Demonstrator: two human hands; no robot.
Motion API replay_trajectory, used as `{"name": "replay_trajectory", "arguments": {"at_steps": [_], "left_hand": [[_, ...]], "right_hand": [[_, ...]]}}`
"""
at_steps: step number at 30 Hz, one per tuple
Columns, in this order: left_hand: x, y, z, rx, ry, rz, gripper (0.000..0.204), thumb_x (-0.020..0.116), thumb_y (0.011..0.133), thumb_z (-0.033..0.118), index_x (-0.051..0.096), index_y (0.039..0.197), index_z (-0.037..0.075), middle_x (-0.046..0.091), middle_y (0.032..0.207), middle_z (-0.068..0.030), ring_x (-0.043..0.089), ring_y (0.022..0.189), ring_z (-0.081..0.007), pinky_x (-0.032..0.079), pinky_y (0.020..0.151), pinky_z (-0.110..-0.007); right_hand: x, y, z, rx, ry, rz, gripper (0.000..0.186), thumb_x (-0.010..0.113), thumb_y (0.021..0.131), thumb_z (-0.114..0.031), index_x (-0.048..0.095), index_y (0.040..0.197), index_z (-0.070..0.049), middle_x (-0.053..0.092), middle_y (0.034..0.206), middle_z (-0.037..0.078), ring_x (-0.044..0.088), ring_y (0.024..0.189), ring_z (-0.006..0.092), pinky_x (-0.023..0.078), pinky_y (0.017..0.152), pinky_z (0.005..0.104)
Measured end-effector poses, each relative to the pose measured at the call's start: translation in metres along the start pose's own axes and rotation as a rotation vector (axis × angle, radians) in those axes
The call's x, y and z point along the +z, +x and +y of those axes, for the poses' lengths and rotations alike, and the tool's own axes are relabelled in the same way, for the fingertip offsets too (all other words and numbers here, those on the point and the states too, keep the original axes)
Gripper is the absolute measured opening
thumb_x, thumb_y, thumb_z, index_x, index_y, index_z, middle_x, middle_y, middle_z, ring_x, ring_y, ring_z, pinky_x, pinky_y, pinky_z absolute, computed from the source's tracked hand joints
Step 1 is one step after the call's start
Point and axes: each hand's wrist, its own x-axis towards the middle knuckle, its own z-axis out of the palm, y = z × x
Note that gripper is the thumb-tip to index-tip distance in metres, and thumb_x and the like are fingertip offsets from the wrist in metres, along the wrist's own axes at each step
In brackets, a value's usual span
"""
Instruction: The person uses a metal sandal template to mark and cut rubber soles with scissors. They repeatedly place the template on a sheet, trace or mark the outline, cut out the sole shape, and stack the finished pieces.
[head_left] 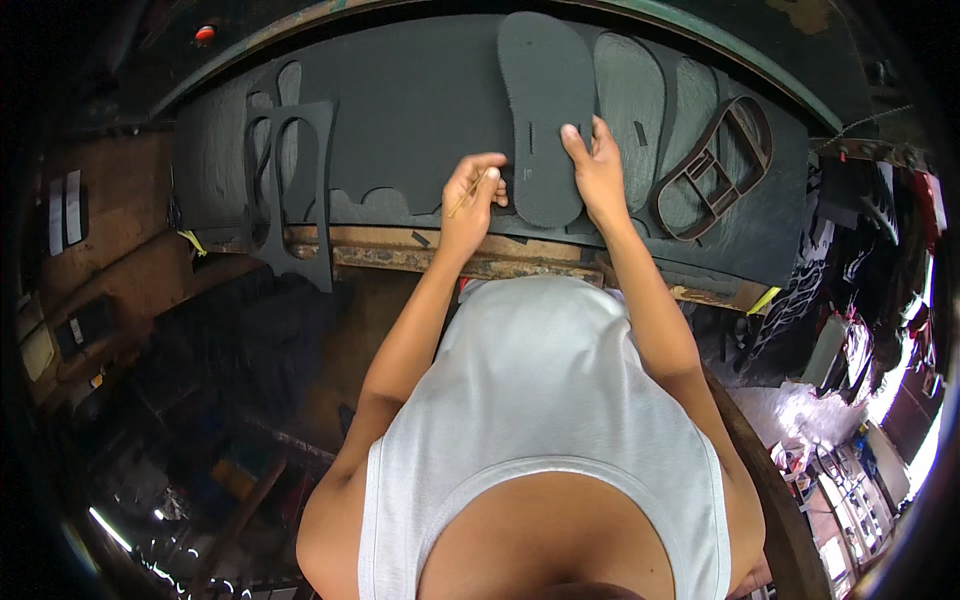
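My left hand (470, 200) has curled fingers round a thin yellowish stick (459, 203), just left of a grey sole-shaped piece (545, 75). My right hand (600, 180) grips that piece by its right edge, thumb lying on top; it has small slots. Both are over a large dark grey sheet (390, 110) bearing sole-shaped cutouts. A metal sole-shaped cutting die (762, 135) with inner dividers rests on the sheet to the right. A cut-out leftover frame of grey material (322, 210) lies at the left, hanging over the near edge.
A dark machine beam (700, 35) with a red button (205, 33) spans the far side. A worn wooden edge (380, 242) runs just in front of me. Brown panels (120, 220) stand at the left; piled dark and patterned material (830, 250) is at the right.
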Motion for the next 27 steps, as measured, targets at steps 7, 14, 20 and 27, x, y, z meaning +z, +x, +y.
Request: {"name": "replay_trajectory", "arguments": {"at_steps": [7,14,20,27], "left_hand": [[0.034,-0.027,0.043,0.29,0.436,0.091,0.04,0.08,0.09,0.015,0.068,0.123,-0.002,0.06,0.099,-0.0088,0.06,0.092,-0.0171,0.05,0.081,-0.031],[0.029,-0.024,0.035,0.581,0.674,-0.179,0.035,0.08,0.086,0.012,0.072,0.118,0.0,0.055,0.089,-0.0111,0.054,0.082,-0.0239,0.047,0.075,-0.036],[0.032,-0.014,0.009,0.271,0.38,-0.124,0.005,0.063,0.096,0.002,0.059,0.098,-0.001,0.057,0.069,-0.0022,0.046,0.055,-0.0059,0.041,0.053,-0.026],[0.034,-0.009,0.003,0.397,0.474,-0.146,0.024,0.062,0.088,-0.006,0.042,0.079,0.004,0.048,0.063,-0.0049,0.044,0.054,-0.0089,0.043,0.053,-0.027]], "right_hand": [[0.018,-0.016,-0.024,-0.113,0.053,0.03,0.061,0.064,0.105,-0.028,0.039,0.147,0.008,0.063,0.131,0.02,0.061,0.122,0.0212,0.05,0.103,0.035],[-0.001,0.011,-0.033,0.083,0.085,-0.29,0.048,0.067,0.102,-0.026,0.049,0.136,0.004,0.07,0.106,0.007,0.062,0.09,0.0116,0.053,0.08,0.0277],[-0.011,0.011,-0.021,0.288,0.006,-0.302,0.036,0.068,0.101,-0.023,0.054,0.13,-0.005,0.044,0.076,-0.01,0.038,0.066,-0.0001,0.034,0.055,0.0175],[-0.011,0.012,-0.019,0.287,-0.058,-0.282,0.035,0.068,0.101,-0.021,0.055,0.129,-0.005,0.041,0.074,-0.009,0.037,0.065,0.0012,0.034,0.055,0.0192]]}}
